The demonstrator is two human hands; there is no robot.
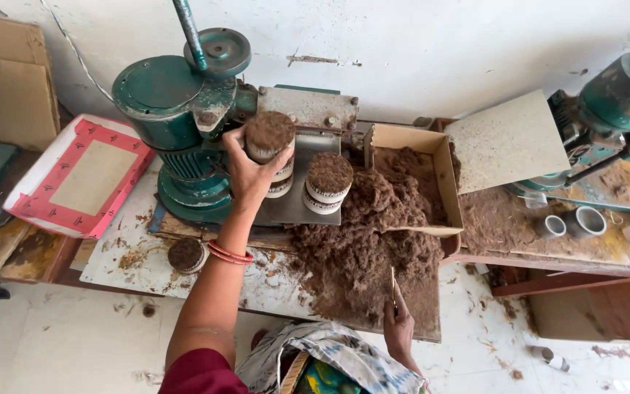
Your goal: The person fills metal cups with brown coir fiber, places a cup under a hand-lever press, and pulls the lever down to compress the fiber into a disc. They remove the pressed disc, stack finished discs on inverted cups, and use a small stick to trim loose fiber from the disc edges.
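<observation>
Nearest, the right hand [399, 330] pinches a thin stick [393, 286] at the edge of the brown fibre heap [362, 252] on the bench [111, 255]. Farther off, the left hand [248, 171] grips a white cup [269, 138] heaped with dark brown fibre, beside the green machine [176, 102].

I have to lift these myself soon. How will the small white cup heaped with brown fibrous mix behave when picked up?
The small white cup heaped with brown fibrous mix, held in the left hand, probably sheds crumbs: loose brown mix litters the table. It looks light, since fingertips alone carry it. Tilting likely spills the mound.
</observation>
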